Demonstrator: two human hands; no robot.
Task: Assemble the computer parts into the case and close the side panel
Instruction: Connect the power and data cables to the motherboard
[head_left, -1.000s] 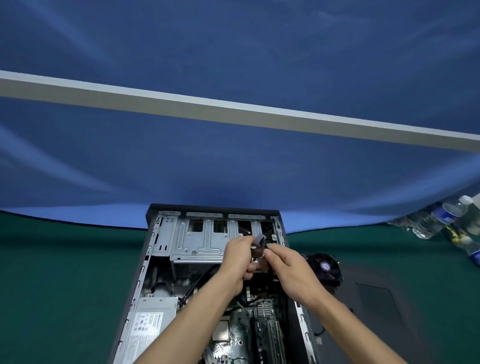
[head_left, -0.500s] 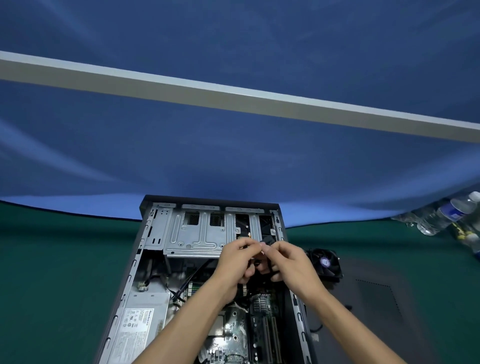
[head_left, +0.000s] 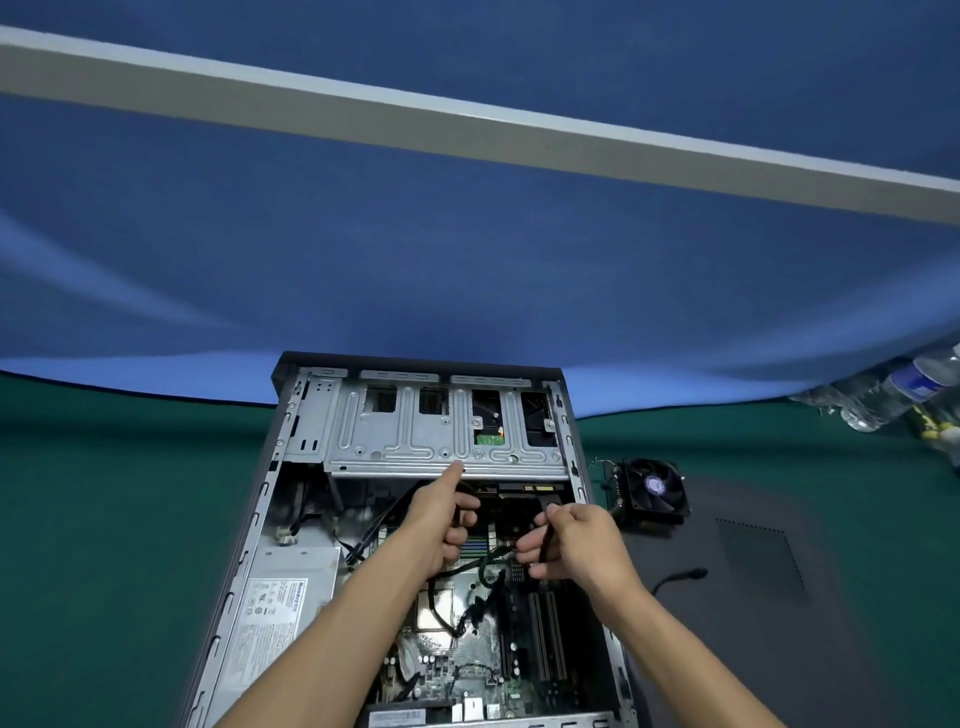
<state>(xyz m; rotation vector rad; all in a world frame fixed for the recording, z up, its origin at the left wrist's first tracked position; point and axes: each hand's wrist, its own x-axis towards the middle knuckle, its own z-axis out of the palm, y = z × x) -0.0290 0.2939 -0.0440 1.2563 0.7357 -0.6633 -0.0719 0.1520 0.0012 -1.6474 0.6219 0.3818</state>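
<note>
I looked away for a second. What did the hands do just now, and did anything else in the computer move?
The hands, pinched together on a small connector before, have pulled apart. The left hand now points its forefinger at the drive cage. The right hand has drawn back and holds a black cable. The case, the fan and the side panel lie as before.

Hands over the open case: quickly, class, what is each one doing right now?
Left hand: closed round a black cable, index finger pointing toward the drive cage.
Right hand: closed, pinching another black cable.
</note>
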